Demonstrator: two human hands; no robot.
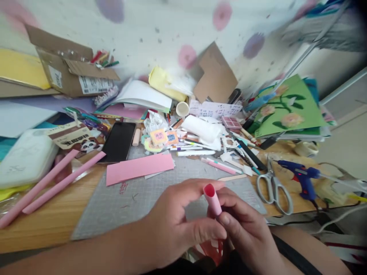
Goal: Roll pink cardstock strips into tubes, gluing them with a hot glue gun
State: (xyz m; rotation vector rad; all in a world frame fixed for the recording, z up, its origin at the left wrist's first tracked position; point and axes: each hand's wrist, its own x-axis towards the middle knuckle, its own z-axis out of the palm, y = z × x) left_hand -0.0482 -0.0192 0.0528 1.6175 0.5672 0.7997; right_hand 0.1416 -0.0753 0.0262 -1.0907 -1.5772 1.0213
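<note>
The right hand pinched the lower end of a short pink paper tube between thumb and fingers, holding it tilted above the near edge of the cutting mat. The tube's open mouth faced up, deeper pink inside. The left hand curved around from the other side, thumb and forefinger bowed apart; its forefinger reached behind the tube — whether it pressed on the paper, I could not tell.

The mat was grey, flat and finely gridded, scuffed with reddish marks. Across it lay smooth pink paper strips, overlapping, with a white edge showing beneath. To the left, two long, slender pink rolls slanted over the wooden worktop, near a glossy black phone. To the right lay grey-handled scissors and, just beyond, a blue plastic glue gun.

Farther back, pens and paper scraps crowded around a soft white roll. A pink palette was divided into small square compartments. At the back left, a brown cardboard box stood with flaps spread — clear, shiny plastic inside, and red and green sticks at its right end.
</note>
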